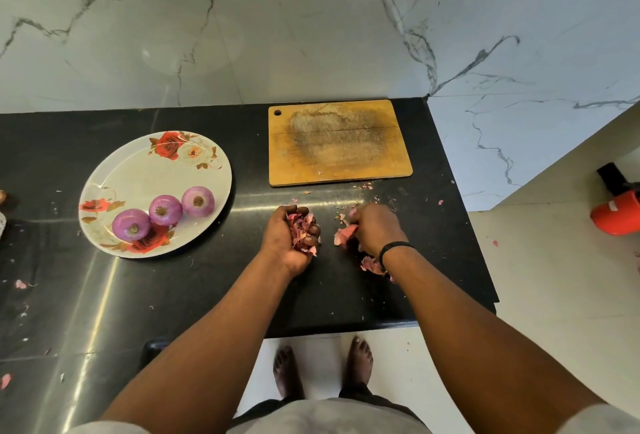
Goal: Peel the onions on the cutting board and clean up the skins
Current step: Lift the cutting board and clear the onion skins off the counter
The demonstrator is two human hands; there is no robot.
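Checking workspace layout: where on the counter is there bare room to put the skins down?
The cutting board is bare but for a few flecks. Open counter lies between plate and board. The plate's near side holds three onions. Crowded: skins strewn around the left hand and right hand.

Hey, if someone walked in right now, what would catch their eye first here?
Probably the three peeled purple onions lined up on the flowered plate at the left of the black counter. Next, the left hand cupping a heap of pink onion skins while the right hand gathers more, just in front of the bare wooden cutting board.
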